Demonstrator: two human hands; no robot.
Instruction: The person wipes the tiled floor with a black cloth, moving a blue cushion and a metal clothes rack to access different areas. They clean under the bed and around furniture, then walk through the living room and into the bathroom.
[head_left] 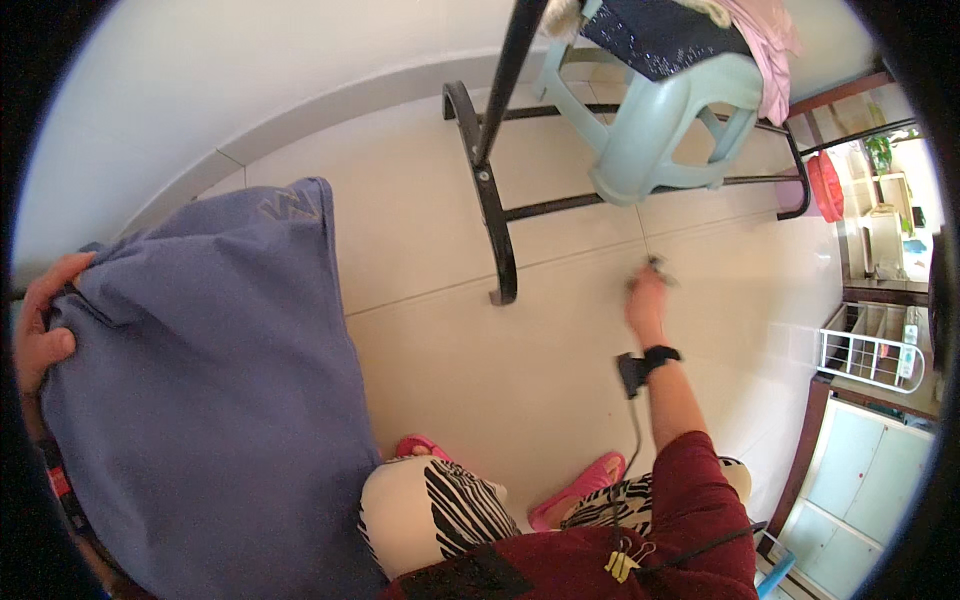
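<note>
A blue-grey cloth garment (pixel 210 400) hangs spread out on my left side, with a small stitched mark near its upper corner. My left hand (pixel 45 325) pinches its far left edge, thumb on the near face and fingertips partly behind a fold. Over the tiled floor, my right arm stretches forward. Small dark fingertip-sized thing (pixel 656 264) shows at the fingers of my right hand (pixel 647 298), which are closed and smeared by motion; its kind is too blurred to tell. A black strap with a cable circles my right wrist.
Ahead stands a black metal rack frame (pixel 490 190) with feet on the floor. A pale green plastic stool (pixel 640 130) bears dark sequined cloth (pixel 665 40) and pink cloth (pixel 770 60). At the right are a white wire basket (pixel 870 360) and a pale blue cabinet (pixel 860 470).
</note>
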